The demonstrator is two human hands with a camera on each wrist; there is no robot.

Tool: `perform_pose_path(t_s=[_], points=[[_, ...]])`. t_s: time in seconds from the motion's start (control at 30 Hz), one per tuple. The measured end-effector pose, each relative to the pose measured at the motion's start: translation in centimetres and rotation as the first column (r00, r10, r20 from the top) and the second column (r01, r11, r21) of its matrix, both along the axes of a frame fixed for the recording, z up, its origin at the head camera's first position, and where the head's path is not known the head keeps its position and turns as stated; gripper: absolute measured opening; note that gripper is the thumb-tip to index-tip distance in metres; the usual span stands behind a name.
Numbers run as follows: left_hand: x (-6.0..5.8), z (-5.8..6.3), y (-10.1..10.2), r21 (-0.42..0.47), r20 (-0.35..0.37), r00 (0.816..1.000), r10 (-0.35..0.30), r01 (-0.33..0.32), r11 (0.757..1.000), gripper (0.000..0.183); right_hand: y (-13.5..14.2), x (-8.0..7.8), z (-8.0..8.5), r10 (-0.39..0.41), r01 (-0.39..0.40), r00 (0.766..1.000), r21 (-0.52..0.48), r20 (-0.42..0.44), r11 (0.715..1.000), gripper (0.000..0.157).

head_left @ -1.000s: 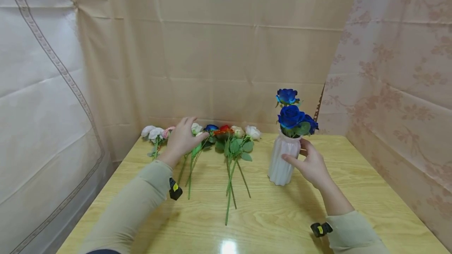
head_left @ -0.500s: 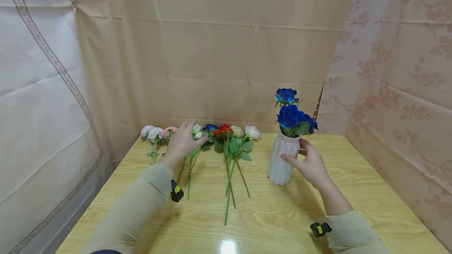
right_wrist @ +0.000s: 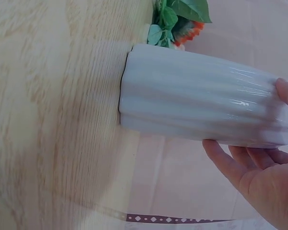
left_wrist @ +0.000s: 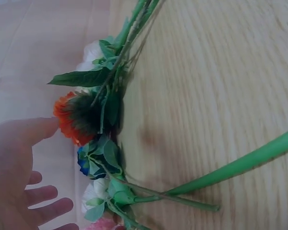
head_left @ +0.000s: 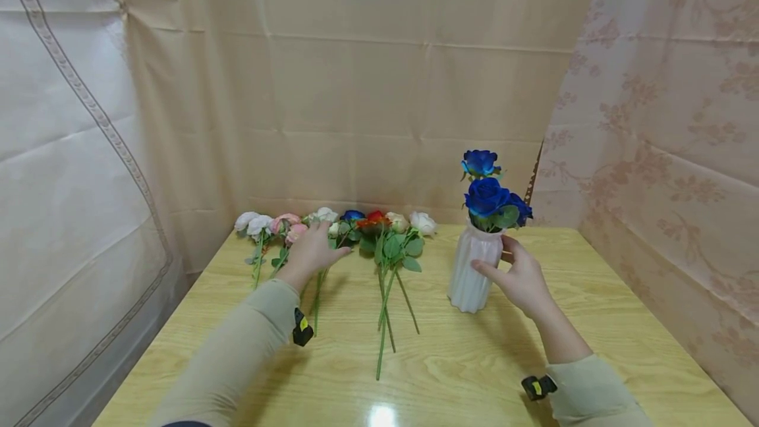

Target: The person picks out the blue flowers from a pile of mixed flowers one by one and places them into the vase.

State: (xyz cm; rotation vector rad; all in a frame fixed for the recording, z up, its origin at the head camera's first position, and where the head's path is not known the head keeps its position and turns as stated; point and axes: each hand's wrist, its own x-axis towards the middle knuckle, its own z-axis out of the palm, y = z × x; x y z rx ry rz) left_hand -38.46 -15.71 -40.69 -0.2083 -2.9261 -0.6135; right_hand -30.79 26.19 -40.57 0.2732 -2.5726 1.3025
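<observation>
At the right of the head view my right hand [head_left: 524,285] grips a white fluted vase [head_left: 472,275], thumb on one side and fingers round the other. Three blue roses [head_left: 487,196] stand in the vase. My left hand [head_left: 309,256] is over the flowers lying at the back left, its thumb spread away from its fingers. Nothing is between them in the left wrist view. Nearest to this hand are a white flower [head_left: 325,214] and pink flowers [head_left: 286,221]. An orange flower [left_wrist: 69,120] appears near the thumb in the left wrist view.
Along the table's back edge lie a blue rose [head_left: 352,215], a red-orange flower [head_left: 375,219], a white rose [head_left: 423,223] and white flowers [head_left: 259,225] at the far left. Green stems [head_left: 388,321] point forward over the wooden table [head_left: 462,374]. A beige curtain [head_left: 367,84] hangs behind.
My left hand has drawn slightly back toward me and to the right, uncovering more of the pink and white flowers. The right hand and vase have hardly moved.
</observation>
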Motion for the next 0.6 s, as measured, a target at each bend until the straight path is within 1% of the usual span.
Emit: perform_pose_path(t_s=[0.1, 0.27, 0.4, 0.6], points=[[-0.1, -0.4, 0.1, -0.008, 0.017, 1.0, -0.001, 0.001, 1.0, 0.089, 0.0, 0.0, 0.0, -0.001, 0.001, 1.0, 0.005, 0.002, 1.0, 0.093], [0.0, -0.7, 0.3, 0.017, 0.093, 0.996, -0.006, 0.004, 1.0, 0.084, 0.0, 0.0, 0.0, -0.003, 0.003, 1.0, 0.008, 0.007, 1.0, 0.093], [0.0, -1.0, 0.4, 0.033, 0.134, 0.991, -0.011, 0.007, 0.999, 0.082, 0.0, 0.0, 0.0, 0.0, 0.0, 1.0, 0.008, 0.009, 1.0, 0.094], [-0.3, -1.6, 0.3, 0.015, 0.158, 0.987, -0.024, 0.022, 1.0, 0.079, 0.1, -0.1, 0.0, 0.005, -0.005, 1.0, 0.003, 0.011, 1.0, 0.094]])
